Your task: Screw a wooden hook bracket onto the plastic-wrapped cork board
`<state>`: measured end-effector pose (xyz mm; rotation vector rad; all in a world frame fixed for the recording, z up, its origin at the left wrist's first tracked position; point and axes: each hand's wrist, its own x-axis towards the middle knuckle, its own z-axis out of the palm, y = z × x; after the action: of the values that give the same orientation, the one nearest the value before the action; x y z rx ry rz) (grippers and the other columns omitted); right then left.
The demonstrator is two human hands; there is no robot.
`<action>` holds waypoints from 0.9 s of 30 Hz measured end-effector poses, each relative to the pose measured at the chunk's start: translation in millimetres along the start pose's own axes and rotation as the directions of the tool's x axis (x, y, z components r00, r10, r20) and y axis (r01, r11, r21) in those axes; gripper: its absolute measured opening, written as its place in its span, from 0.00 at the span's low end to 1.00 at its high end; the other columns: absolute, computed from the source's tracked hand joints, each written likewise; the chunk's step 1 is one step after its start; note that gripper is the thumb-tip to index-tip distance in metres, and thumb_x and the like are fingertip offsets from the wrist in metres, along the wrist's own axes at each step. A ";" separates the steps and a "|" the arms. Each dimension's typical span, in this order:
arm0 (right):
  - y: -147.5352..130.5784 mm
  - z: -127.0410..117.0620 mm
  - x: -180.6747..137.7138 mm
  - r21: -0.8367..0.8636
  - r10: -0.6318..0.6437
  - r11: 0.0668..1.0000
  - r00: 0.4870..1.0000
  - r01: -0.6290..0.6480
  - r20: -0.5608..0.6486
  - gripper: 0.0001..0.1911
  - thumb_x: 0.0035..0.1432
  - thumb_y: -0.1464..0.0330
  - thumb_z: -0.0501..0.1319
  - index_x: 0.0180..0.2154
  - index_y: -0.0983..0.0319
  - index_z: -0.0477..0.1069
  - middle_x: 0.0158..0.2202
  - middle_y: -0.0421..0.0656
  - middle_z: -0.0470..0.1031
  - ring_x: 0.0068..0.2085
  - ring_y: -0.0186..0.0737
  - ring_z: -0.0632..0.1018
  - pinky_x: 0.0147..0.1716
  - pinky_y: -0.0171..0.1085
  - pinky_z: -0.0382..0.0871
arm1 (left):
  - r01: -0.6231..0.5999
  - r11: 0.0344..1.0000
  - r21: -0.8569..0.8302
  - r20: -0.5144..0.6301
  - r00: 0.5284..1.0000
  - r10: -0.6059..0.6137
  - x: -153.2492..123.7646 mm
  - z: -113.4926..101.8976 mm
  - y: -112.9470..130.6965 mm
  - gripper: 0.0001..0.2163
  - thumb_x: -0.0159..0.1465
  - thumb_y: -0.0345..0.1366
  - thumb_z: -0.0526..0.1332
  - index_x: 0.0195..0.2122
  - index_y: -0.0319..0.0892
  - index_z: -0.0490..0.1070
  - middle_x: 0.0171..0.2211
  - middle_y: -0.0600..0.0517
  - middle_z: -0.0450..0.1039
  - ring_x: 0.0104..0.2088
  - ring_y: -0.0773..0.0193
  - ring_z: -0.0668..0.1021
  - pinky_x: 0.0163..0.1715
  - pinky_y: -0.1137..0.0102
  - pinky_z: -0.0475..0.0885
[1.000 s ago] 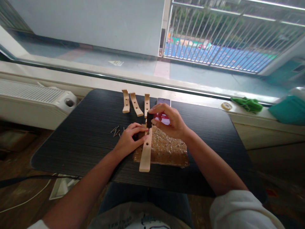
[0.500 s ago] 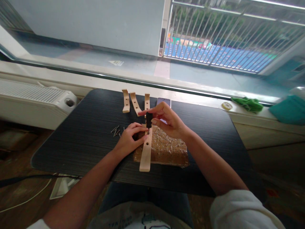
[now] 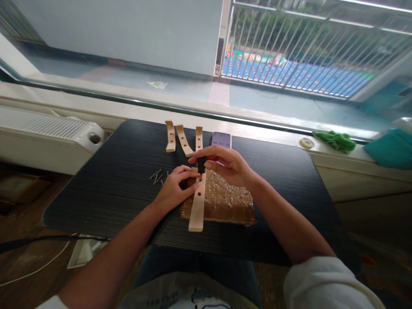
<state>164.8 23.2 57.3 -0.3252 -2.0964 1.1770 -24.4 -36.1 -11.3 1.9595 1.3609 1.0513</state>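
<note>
My right hand [image 3: 227,164] has its thumb and fingers around the black handle of a short screwdriver [image 3: 201,165], held upright. The tool's tip stands at the upper hole of a pale wooden hook [image 3: 197,212], where a screw seems to sit. Fingers and thumb of my left hand [image 3: 178,184] close on the hook's upper part from the left. Its lower hole shows; its far end is mostly hidden by my hands. Under the hook lies a brown block [image 3: 230,197] wrapped in shiny film and dotted with small holes. Several loose screws [image 3: 157,177] lie left of it.
Three similar wooden hooks [image 3: 170,136] lie at the back of the dark table [image 3: 106,184]. Beside them a phone [image 3: 222,139] shows a timer. The windowsill holds a tape roll [image 3: 307,143] and a green cloth [image 3: 334,140]. A radiator [image 3: 64,133] stands left.
My right hand's fingers have come down and turned slightly on the screwdriver's handle, uncovering more of the phone. My left hand and the wooden hook stay in place.
</note>
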 end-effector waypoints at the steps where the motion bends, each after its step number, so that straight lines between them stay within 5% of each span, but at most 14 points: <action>1: -0.6 -0.1 0.2 -0.006 0.013 1.000 1.000 -0.013 -0.006 0.14 0.64 0.69 0.54 0.50 0.61 0.69 0.46 0.44 0.78 0.44 0.34 0.78 0.40 0.36 0.73 | 0.002 1.000 -0.003 -0.001 1.000 -0.002 0.1 -0.1 0.1 0.08 0.58 0.38 0.62 0.37 0.43 0.77 0.38 0.50 0.72 0.40 0.59 0.75 0.45 0.61 0.72; 10: -0.2 -2.8 -0.1 -0.069 0.018 0.997 1.000 -0.019 -0.020 0.15 0.63 0.69 0.56 0.50 0.61 0.70 0.44 0.43 0.78 0.38 0.30 0.77 0.33 0.32 0.71 | -0.009 1.000 0.008 -0.001 1.000 0.009 -1.2 0.7 -2.1 0.09 0.59 0.39 0.62 0.38 0.43 0.77 0.39 0.50 0.72 0.41 0.59 0.75 0.46 0.63 0.72; 16: 1.2 -2.2 1.0 -0.193 -0.040 0.981 0.993 0.019 -0.107 0.13 0.60 0.68 0.61 0.47 0.61 0.73 0.27 0.37 0.74 0.24 0.25 0.66 0.23 0.30 0.63 | 0.004 1.000 0.014 0.010 1.000 -0.005 -0.1 0.1 -2.0 0.09 0.59 0.39 0.62 0.39 0.44 0.77 0.39 0.50 0.72 0.41 0.59 0.75 0.46 0.62 0.72; 27: 4.8 2.7 1.6 -0.213 -0.066 0.977 0.969 0.014 -0.239 0.11 0.55 0.69 0.64 0.43 0.60 0.75 0.22 0.32 0.63 0.22 0.25 0.61 0.22 0.30 0.58 | -0.002 1.000 -0.019 -0.003 1.000 0.002 -0.3 0.9 -1.7 0.09 0.59 0.39 0.63 0.39 0.43 0.77 0.38 0.50 0.72 0.40 0.59 0.75 0.45 0.63 0.72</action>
<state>161.2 25.0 53.2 -0.4977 -1.9998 0.8450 -24.6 -35.8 -13.2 1.9462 1.3458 1.0647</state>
